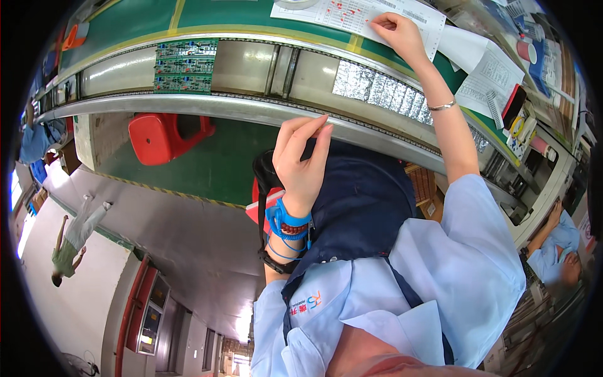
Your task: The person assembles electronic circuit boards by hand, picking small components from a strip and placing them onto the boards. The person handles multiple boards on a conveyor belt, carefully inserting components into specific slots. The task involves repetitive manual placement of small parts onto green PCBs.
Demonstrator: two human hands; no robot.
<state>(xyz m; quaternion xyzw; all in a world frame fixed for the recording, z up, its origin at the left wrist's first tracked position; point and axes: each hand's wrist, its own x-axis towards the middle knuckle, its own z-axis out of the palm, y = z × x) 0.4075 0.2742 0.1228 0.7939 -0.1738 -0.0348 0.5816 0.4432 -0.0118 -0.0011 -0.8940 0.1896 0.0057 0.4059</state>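
My left hand (300, 160) is raised in front of the near rail of the conveyor (251, 108), thumb and fingers brought together. Anything between those fingertips is too small to make out. A blue coiled wrist strap (290, 221) and a beaded bracelet circle that wrist. Farther off on the right, my right hand (400, 39) is over a printed sheet (342, 14) dotted with small red marks. Its fingers are curled, the tips at the paper; whether they pinch something is unclear. A silvery sectioned panel (383, 89) lies on the conveyor below that hand.
A green circuit board panel (184, 66) sits on the conveyor at left. Beyond runs a green bench top (239, 17) with an orange tape dispenser (76, 36). Papers (490, 78) and a cup (527, 52) crowd the right. A red stool (154, 139) stands below the conveyor. Other people are at both sides.
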